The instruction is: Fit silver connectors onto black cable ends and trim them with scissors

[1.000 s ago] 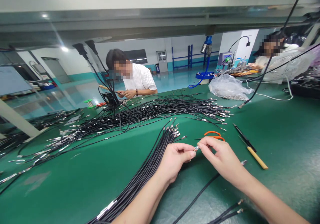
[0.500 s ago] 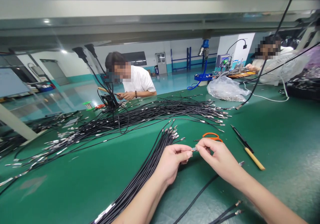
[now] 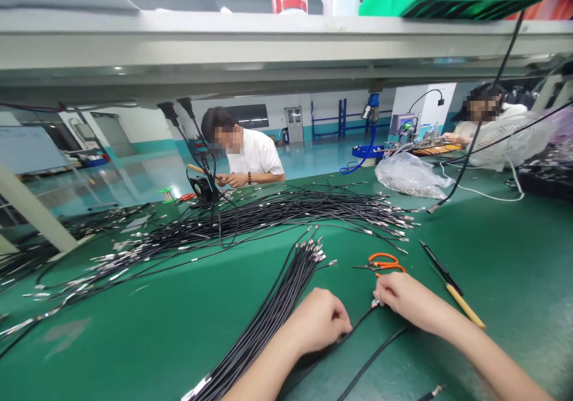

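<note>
A thin black cable [image 3: 359, 322] runs between my hands over the green tabletop. My right hand [image 3: 405, 296] pinches it by the small metal connector [image 3: 375, 302] at its tip. My left hand [image 3: 320, 318] is closed around the cable further down, its fingertips partly hidden. Left of that hand lies a thick bundle of black cables [image 3: 273, 305] with metal ends pointing away from me. Orange-handled scissors [image 3: 385, 262] lie just beyond my right hand. Another loose cable [image 3: 371, 359] passes below it.
A black pen-like tool [image 3: 441, 267] and a wooden-handled tool [image 3: 465, 307] lie at right. Behind stretches a large cable pile [image 3: 277, 210]. A plastic bag [image 3: 412, 175] sits at the back, near a hanging cord [image 3: 470, 132]. A shelf [image 3: 250, 49] spans overhead; a co-worker [image 3: 255, 150] sits opposite.
My hands have moved apart: the left has slid down along the cable, while the right keeps the connector end. The view has tilted up, showing items on the shelf.
</note>
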Motion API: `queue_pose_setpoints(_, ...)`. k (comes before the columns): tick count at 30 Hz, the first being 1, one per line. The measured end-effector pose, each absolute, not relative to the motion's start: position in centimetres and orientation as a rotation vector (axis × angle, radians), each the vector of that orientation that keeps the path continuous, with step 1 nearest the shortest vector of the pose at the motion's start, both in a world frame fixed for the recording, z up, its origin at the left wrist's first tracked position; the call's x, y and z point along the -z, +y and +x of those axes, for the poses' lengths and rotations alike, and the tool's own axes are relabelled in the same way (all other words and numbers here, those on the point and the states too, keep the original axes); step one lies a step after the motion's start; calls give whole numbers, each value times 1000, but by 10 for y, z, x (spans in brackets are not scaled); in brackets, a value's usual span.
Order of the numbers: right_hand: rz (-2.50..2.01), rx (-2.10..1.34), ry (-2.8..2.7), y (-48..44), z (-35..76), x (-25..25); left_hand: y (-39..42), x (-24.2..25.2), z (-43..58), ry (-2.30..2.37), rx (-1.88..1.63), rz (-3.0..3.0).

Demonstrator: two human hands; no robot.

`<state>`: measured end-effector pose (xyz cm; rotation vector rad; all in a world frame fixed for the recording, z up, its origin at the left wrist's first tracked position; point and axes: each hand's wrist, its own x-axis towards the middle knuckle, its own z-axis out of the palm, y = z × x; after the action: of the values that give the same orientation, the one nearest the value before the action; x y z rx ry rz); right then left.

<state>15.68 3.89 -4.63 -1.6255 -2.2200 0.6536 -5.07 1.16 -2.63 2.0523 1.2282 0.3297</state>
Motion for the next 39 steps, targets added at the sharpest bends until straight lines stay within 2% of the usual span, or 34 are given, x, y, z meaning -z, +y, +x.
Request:
queue_pose_setpoints(5,-1655,-262,-2240,31,144,45,-5,27,-37,955,-73,2045)
queue_pose_setpoints(7,-1508,-263,-2273,25,133,44,-3,26,-35,1010,-123,2116)
queue_pose_setpoints(12,-1276,-514,-2401,11,112,46,26,21,-60,1908,-588,2305)
queue_pose_setpoints(15,-1273,-594,-2420,7,108,47,42,22,-79,2188,-572,2184)
queue_pose_setpoints(18,-1289,-601,-2413,6,108,48,47,27,-85,2147,-510,2149)
queue_pose_setpoints(24,-1250,-640,-2332,9,109,52,45,29,-80,2134,-623,2125)
queue_pose_setpoints(28,-1261,-715,-2095,20,111,61,45,29,-77,1942,-805,2054)
queue_pose_setpoints(34,-1255,-982,-1638,33,113,67,37,32,-62,1624,-859,1914)
queue_pose_setpoints(39,-1257,-1074,-1460,36,113,68,36,30,-62,1861,-882,2011)
